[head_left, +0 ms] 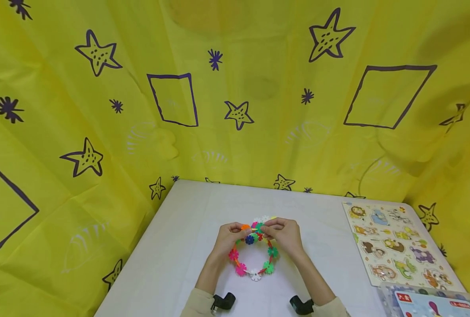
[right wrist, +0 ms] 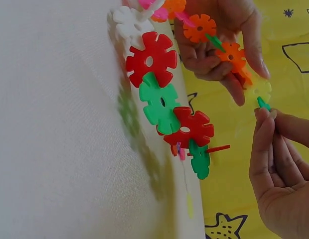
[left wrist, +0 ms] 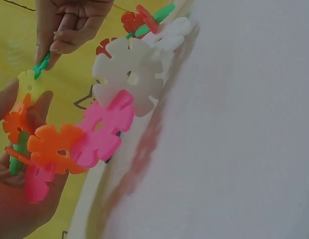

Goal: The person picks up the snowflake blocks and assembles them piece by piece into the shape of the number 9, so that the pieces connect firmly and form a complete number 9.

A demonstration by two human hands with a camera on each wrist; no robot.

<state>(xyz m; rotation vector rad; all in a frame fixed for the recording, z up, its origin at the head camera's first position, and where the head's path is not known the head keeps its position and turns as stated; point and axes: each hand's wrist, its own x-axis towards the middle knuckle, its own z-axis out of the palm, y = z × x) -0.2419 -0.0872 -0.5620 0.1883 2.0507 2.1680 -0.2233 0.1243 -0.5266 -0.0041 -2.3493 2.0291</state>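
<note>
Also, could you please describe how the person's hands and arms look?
Left hand and right hand are ungloved. The left sleeve and right sleeve are beige; a black, elbow-shaped device shows by each sleeve.

A yellow cloth (head_left: 266,149) covers the back and both sides of the place, and it hangs with soft folds. On it there are dark starfish (head_left: 239,114), small dark bursts (head_left: 215,59), four-sided outlines (head_left: 389,97) and some pale shells (head_left: 312,132). In front of the cloth stands a white table (head_left: 318,211), whose far edge lies close to it. The light is rather even, with soft shadows on the cloth's right part.
</note>
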